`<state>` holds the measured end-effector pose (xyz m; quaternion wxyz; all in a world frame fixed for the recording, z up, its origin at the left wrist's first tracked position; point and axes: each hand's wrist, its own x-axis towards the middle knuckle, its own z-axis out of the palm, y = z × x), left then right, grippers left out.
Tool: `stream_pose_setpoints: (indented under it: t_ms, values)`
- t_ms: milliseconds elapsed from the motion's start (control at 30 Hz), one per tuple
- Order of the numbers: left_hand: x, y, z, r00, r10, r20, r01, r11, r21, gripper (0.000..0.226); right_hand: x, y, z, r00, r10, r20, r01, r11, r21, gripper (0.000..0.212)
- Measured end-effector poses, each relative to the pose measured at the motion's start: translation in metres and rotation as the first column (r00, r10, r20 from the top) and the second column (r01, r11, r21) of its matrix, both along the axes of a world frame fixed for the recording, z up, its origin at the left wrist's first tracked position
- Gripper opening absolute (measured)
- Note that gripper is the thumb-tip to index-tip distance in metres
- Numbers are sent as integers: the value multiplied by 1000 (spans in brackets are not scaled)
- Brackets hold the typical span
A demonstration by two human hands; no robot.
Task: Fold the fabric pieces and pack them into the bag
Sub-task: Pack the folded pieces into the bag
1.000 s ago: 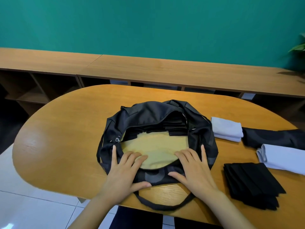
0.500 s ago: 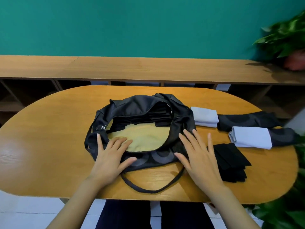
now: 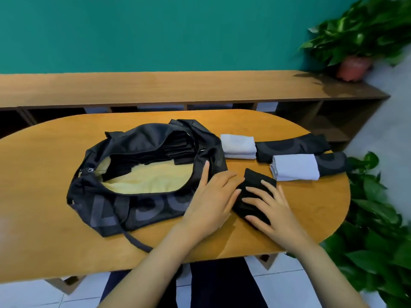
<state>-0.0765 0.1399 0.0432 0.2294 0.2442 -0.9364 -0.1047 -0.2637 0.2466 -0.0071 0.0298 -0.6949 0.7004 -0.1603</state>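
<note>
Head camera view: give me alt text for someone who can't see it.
Two bare hands rest on a folded black fabric piece on a wooden table, the left hand at its edge, the right hand flat on top. An open black bag with yellow fabric inside sits to its left; two pale folded pieces lie behind it.

The left grip [image 3: 211,196] and right grip [image 3: 271,207] cover most of the black folded fabric [image 3: 255,178]. Inside the bag [image 3: 142,210], the dark pieces [image 3: 173,150] cannot be counted. The potted plant [image 3: 364,34] is blurred and cut off.
</note>
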Motion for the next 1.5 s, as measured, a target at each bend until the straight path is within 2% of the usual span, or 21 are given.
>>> stream_pose_setpoints:
  t_ms: [67,133,167,233,300,367,467,567,633,733,833,867,933,1033,1100,1233,1367,1500]
  values:
    - [-13,6,-4,1000,15,-10,-15,997,76,50,-4,6,3,997,-10,72,15,997,-74,49]
    - [-24,11,-9,999,43,-26,-36,977,210,46,8,13,4,965,-147,218,190,964,-188,55]
    - [-29,13,-13,998,56,-22,-47,959,279,46,17,17,7,916,-256,310,329,920,-212,58]
    - [-37,18,-20,997,74,-2,-68,936,345,47,33,22,9,754,-454,475,571,810,-132,63]
    - [-46,18,-26,992,122,41,-129,932,339,49,42,22,10,638,-533,556,651,759,-19,69]
    - [-54,17,-27,970,201,140,-232,937,261,54,44,17,13,597,-551,583,660,750,33,75]
    - [-62,21,-25,912,262,316,-310,944,112,61,38,6,17,520,-583,625,679,725,111,69]
    - [-64,25,-22,882,285,376,-354,927,128,64,29,-2,21,444,-550,708,653,739,164,67]
    - [-61,27,-23,900,288,327,-367,905,214,70,23,-4,25,339,-490,803,619,759,202,70]
    - [-52,30,-30,938,311,154,-347,852,393,85,14,-2,28,114,-396,911,520,805,285,78]
    - [-48,34,-36,940,339,43,-310,793,525,95,8,0,27,-3,-348,938,437,843,314,85]
    - [-47,36,-36,935,353,20,-301,764,571,98,9,1,27,-11,-344,939,417,852,317,84]
    - [-45,39,-37,930,366,-18,-270,716,644,102,11,1,29,49,-337,940,388,874,293,81]
    - [-41,41,-41,936,348,-58,-247,763,598,111,12,4,32,203,-290,935,323,922,216,86]
    - [-37,41,-38,938,333,-99,-213,777,592,118,13,9,34,271,-214,938,280,950,136,88]
    - [-29,40,-28,935,207,-287,81,664,743,126,6,18,30,316,-88,944,235,972,12,81]
    - [-24,43,-44,959,104,-265,162,565,809,132,5,21,21,460,-134,878,118,989,90,85]
    - [-25,45,-45,969,103,-225,125,580,805,122,11,15,22,502,-181,846,173,979,107,84]
